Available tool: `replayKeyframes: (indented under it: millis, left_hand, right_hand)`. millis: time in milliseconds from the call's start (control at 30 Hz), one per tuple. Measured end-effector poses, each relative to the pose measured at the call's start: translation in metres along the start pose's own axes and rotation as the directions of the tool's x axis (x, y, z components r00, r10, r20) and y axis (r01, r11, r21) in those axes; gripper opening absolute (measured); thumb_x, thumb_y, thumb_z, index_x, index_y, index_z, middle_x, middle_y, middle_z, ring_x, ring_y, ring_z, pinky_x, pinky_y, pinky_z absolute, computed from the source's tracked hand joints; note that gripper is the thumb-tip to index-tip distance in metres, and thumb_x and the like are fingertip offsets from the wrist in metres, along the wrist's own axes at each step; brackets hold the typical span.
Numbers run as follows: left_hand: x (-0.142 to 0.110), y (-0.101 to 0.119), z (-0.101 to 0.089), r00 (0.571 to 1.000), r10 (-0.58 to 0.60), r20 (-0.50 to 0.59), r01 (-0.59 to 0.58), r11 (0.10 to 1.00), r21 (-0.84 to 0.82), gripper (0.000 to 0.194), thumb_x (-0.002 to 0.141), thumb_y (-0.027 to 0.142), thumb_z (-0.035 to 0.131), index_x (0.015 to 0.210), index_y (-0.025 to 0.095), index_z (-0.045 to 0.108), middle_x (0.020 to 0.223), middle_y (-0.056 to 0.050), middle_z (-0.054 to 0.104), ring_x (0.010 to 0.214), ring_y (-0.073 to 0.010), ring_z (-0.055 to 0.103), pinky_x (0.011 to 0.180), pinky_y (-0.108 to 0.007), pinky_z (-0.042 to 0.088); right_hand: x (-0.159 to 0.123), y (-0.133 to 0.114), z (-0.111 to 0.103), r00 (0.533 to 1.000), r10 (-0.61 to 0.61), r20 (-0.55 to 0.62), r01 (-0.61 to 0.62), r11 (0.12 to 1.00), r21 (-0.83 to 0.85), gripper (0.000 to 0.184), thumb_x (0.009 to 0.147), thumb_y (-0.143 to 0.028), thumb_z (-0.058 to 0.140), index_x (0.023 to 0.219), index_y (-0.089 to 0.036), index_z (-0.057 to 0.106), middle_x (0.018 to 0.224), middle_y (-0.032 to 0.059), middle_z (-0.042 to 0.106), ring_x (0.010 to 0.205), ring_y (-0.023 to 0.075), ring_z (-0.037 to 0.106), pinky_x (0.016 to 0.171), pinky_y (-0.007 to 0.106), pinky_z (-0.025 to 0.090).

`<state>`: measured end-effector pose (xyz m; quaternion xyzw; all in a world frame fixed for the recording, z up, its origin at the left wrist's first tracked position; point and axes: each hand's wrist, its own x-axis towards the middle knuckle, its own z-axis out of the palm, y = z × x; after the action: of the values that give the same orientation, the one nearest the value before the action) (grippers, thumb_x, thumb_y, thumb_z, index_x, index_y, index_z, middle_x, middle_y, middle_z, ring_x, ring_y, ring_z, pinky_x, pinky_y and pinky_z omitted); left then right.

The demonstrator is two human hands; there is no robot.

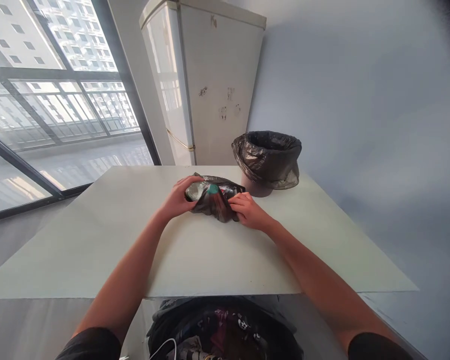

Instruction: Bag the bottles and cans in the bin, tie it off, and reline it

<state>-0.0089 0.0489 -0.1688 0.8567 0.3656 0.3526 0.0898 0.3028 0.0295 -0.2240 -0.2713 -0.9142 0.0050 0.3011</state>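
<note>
A small dark plastic bag with something shiny and a teal bit inside lies on the white table, near its far middle. My left hand is closed on the bag's left end. At the bag's right side, my right hand pinches the plastic with curled fingers. Both forearms reach across the table from the near edge.
A bin lined with a dark bag stands at the table's far edge, right of my hands. Behind it is a worn white refrigerator against a pale wall. Large windows fill the left. Another dark bag sits below the near edge.
</note>
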Motion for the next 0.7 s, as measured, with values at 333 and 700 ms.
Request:
replayKeyframes:
  millis: [333, 700]
  left_hand:
    - [-0.005, -0.017, -0.001, 0.994, -0.005, -0.112, 0.026, 0.980, 0.195, 0.041, 0.091, 0.032, 0.071, 0.132, 0.028, 0.071, 0.135, -0.008, 0.070, 0.128, -0.0296, 0.062, 0.120, -0.051, 0.039]
    - [-0.006, -0.028, 0.001, 0.959, -0.032, -0.281, 0.120, 0.945, 0.303, 0.045, 0.088, 0.025, 0.070, 0.132, 0.030, 0.067, 0.139, -0.008, 0.067, 0.134, -0.0297, 0.060, 0.130, -0.054, 0.026]
  right_hand:
    - [-0.001, -0.014, -0.018, 0.995, -0.040, 0.096, -0.014, 0.865, 0.502, 0.060, 0.084, -0.001, 0.042, 0.133, -0.024, 0.068, 0.107, 0.0027, 0.081, 0.101, 0.0188, 0.071, 0.098, 0.040, 0.040]
    - [-0.001, -0.017, -0.011, 0.990, 0.109, 0.094, -0.140, 0.877, 0.460, 0.022, 0.091, -0.012, 0.049, 0.098, -0.019, 0.068, 0.077, 0.0009, 0.069, 0.065, 0.0135, 0.054, 0.066, 0.027, 0.043]
